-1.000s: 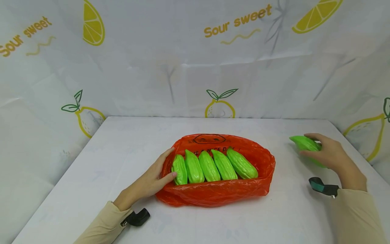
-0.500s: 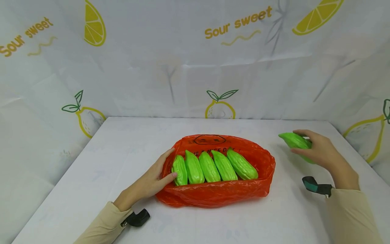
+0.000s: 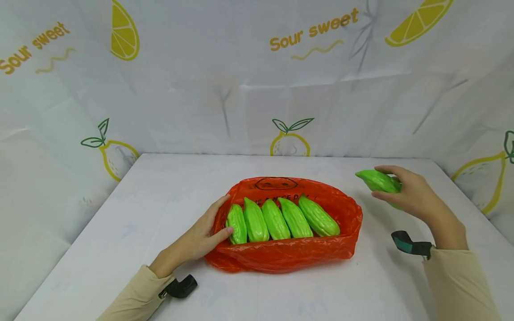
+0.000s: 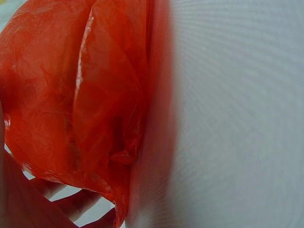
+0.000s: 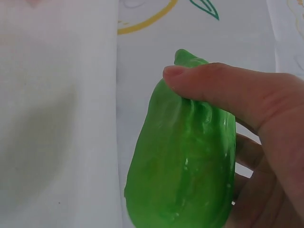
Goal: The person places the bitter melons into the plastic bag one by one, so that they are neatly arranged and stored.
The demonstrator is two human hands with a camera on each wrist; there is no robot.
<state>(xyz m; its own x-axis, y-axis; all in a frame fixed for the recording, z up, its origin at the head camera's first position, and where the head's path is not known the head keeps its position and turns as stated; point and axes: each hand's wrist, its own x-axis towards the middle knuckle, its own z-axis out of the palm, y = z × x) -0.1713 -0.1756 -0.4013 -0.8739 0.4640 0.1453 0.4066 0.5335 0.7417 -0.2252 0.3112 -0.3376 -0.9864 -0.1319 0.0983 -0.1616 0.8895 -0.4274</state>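
Note:
My right hand (image 3: 409,191) holds a bright green bitter melon (image 3: 377,180) above the right side of the table, its pointed end towards the left. In the right wrist view the thumb (image 5: 209,85) presses on the ridged bitter melon (image 5: 180,161), with fingers behind it. A red plastic bag (image 3: 281,256) lies wide open in the middle. Several bitter melons (image 3: 275,218) sit side by side in it. My left hand (image 3: 202,236) grips the bag's left end, thumb over the near rim. Up close, the red bag (image 4: 104,95) covers part of the left fingers.
A white cloth covers the table (image 3: 301,294). Behind it hangs a white backdrop (image 3: 192,102) printed with lemons and lettering. Black wrist cameras stick out below each hand, the left one (image 3: 182,286) close to the bag and the right one (image 3: 409,244) over the table.
My right hand has carried the bitter melon leftwards and a little upwards, closer to the bag. The left hand and the bag stay where they were.

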